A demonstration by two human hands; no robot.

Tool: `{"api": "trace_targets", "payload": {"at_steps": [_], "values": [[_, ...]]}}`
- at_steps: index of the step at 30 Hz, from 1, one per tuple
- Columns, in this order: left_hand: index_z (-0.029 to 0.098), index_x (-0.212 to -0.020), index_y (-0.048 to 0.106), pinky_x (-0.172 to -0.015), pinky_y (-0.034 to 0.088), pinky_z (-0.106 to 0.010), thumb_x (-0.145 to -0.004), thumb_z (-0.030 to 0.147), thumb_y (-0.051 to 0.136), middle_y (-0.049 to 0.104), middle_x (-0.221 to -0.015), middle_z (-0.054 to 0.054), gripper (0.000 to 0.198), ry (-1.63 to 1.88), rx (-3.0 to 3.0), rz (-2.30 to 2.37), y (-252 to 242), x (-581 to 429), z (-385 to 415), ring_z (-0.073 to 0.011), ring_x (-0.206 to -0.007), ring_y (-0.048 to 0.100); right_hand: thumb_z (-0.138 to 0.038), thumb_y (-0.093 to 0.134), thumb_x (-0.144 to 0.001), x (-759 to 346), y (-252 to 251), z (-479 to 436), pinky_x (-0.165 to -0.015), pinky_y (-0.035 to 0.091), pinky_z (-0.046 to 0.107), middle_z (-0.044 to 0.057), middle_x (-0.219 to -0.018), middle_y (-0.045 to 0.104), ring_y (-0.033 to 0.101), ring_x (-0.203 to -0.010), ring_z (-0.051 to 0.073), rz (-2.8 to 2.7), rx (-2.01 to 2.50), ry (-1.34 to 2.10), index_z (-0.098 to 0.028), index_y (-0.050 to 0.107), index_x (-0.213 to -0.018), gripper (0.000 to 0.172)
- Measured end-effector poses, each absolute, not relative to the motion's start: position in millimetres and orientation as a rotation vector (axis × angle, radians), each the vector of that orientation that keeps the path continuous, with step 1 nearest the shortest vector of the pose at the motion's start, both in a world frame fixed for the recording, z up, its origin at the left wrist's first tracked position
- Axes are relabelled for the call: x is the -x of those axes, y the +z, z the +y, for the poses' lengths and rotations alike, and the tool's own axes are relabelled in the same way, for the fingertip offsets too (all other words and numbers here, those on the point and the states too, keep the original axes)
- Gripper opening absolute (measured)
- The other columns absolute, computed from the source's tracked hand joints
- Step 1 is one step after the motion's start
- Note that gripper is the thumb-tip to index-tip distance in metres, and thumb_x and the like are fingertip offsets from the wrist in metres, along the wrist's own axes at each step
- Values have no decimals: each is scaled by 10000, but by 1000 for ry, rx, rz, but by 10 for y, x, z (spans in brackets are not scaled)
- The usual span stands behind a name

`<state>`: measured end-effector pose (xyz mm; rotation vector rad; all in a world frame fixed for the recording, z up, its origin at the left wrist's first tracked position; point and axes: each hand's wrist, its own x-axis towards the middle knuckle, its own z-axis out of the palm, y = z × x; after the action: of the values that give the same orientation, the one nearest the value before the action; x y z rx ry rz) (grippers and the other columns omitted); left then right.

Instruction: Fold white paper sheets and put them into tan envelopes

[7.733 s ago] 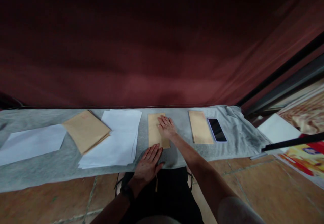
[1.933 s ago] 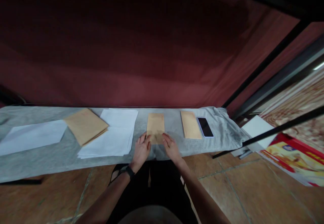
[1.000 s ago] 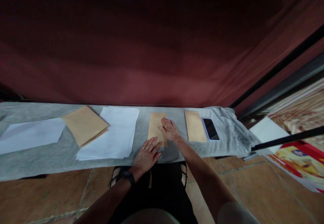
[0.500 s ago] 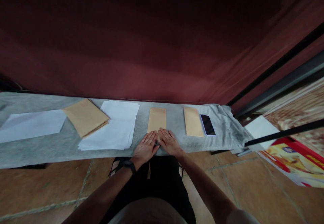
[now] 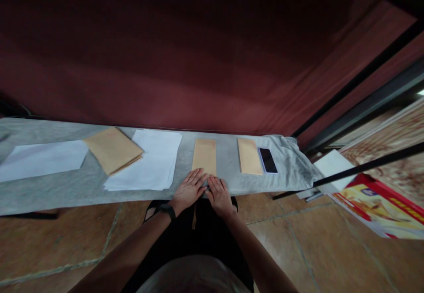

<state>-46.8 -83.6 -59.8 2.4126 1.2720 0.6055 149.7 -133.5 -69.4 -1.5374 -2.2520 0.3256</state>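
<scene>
A tan paper envelope (image 5: 204, 154) lies flat before me on the grey cloth-covered table (image 5: 227, 160). Across its near end, at the table's front edge, rest both hands. My left hand (image 5: 189, 190) is spread flat with its fingertips on the envelope's lower left part. Beside it, my right hand (image 5: 218, 195) lies flat too, fingers stretched out over the lower right part. The thumbs come close together at the middle. Beneath the hands, the near edge of the envelope is hidden.
To the right lie another tan envelope (image 5: 249, 156) and a phone (image 5: 268, 160). On the left are a stack of white paper (image 5: 155, 160), overlapping tan envelopes (image 5: 112, 149) and a white sheet (image 5: 44, 158). A red and yellow box (image 5: 380, 207) stands low at the right, behind a dark bar (image 5: 371, 165).
My right hand has slid slightly down and right, its fingertips now lower on the envelope. My left hand stays on the envelope's near end. The view has shifted a little.
</scene>
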Motion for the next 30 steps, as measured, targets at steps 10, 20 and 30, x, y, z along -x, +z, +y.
{"api": "trace_targets", "payload": {"at_steps": [10,20,30], "values": [[186,-1449,570,-1246,333,-472,-991,431,494,501,-1586,-136,524,581,-2459,1345,-721,579,-873,-286,-1496,434,-182,472,-984,-1254,-574,-1165,-1065,444,479,188,-1431,603,555,-1283,328,-1770,1927,201,-123,595,-1394,432],[146,-1273,672,-999,540,-409,-944,66,398,702,-1306,-155,435,128,-2722,1522,-425,349,-609,-290,-1233,646,-229,630,-819,-1197,-447,-781,-1006,489,449,82,-1014,684,631,-1084,282,-925,1672,910,-244,634,-901,83],[185,-1277,683,-1004,516,-472,-1002,192,401,708,-1305,-131,394,353,-2726,1540,-489,464,-586,-301,-1192,647,-433,751,-750,-866,-443,-815,-716,596,355,-5,-682,647,667,-674,183,-437,1229,1354,-229,543,-734,292]]}}
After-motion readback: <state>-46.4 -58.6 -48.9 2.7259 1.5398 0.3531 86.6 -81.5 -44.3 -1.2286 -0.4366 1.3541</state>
